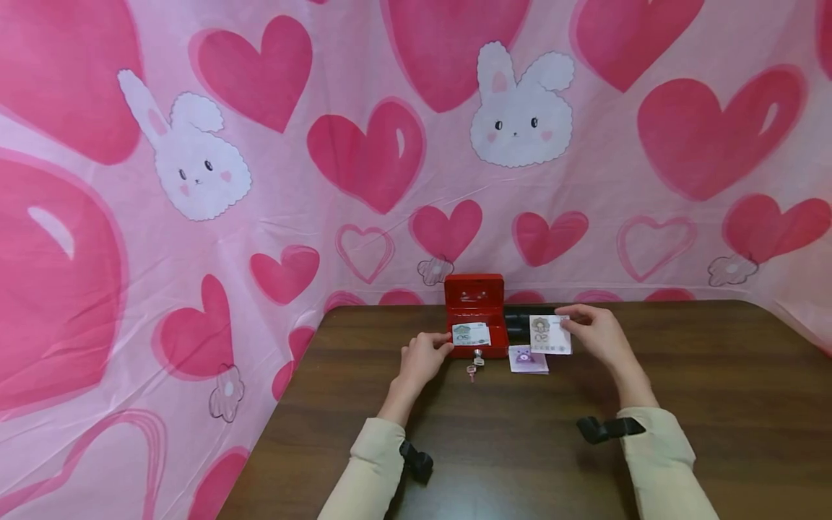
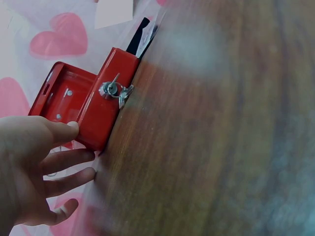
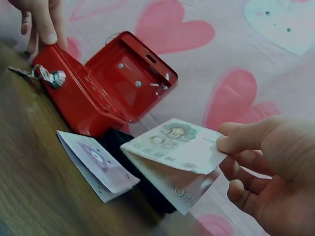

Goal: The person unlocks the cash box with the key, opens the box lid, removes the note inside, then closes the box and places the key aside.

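Note:
A red metal cash box stands with its lid raised and a greenish banknote in it. My left hand is at the box's left front corner. Its thumb touches the rim, while the other fingers spread loosely beside the box. Between thumb and forefinger, my right hand pinches a folded pale banknote marked 20. This note hangs right of the box, its lower half drooping open. Below it lies a folded purple banknote.
Keys hang from the lock on the box's front. A black object lies right of the box, partly behind the held banknote. Beyond the wooden table rises a pink heart-patterned cloth.

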{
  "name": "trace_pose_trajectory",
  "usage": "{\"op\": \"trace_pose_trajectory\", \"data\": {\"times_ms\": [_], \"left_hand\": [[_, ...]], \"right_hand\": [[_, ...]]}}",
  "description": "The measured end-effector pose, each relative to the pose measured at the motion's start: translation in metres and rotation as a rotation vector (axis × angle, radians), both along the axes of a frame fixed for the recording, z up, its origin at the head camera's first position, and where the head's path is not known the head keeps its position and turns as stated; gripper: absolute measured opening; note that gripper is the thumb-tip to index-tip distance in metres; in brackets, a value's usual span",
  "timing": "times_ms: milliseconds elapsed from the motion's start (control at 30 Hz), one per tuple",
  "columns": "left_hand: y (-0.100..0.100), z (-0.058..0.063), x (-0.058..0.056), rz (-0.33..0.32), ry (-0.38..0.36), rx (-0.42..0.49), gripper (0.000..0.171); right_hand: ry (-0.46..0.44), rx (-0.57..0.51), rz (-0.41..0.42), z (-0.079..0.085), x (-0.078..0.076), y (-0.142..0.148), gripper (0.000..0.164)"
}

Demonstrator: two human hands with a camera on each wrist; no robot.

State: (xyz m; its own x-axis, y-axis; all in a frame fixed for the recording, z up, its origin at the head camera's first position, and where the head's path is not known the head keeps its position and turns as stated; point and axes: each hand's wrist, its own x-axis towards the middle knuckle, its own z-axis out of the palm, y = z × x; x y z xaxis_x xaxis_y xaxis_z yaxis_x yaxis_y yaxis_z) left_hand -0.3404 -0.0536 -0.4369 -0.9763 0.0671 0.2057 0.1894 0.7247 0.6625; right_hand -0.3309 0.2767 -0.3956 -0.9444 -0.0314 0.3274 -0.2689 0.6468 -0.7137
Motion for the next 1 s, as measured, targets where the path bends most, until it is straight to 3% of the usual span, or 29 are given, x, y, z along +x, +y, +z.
{"op": "trace_pose_trajectory", "data": {"times_ms": [367,600,1000], "left_hand": [[0.0,0.001,0.0,0.005,-0.01,0.011,0.031],[0.0,-0.001,-0.001,0.006,-0.011,0.013,0.031],[0.001,0.0,0.0,0.005,-0.012,0.01,0.031]], "right_hand": [[-0.061,0.047,0.002,-0.005,-0.002,0.014,0.029],[-0.149,0.082,-0.002,-0.012,-0.002,0.02,0.029],[-0.135,0.16,-0.044,-0.033,-0.007,0.021,0.027]]}}
